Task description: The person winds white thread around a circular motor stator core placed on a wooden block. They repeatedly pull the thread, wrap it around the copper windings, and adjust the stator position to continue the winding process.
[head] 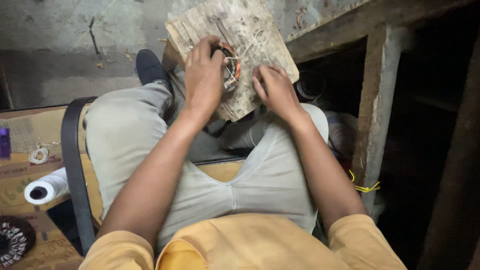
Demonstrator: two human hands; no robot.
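Past my yellow shirt [250, 245] and grey trousers [270, 175], I grip the copper-wound motor stator [231, 67] with my left hand [202, 75] near the rough wooden board's [240, 30] middle, my right hand [272, 87] pinching stiff white cord [255, 42]; the stator looks heavy and rigid, best held by its rim.

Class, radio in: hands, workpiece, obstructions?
Left hand grips round copper-wound coil on worn wooden board. Right hand pinches white thread. Nothing obstructing.
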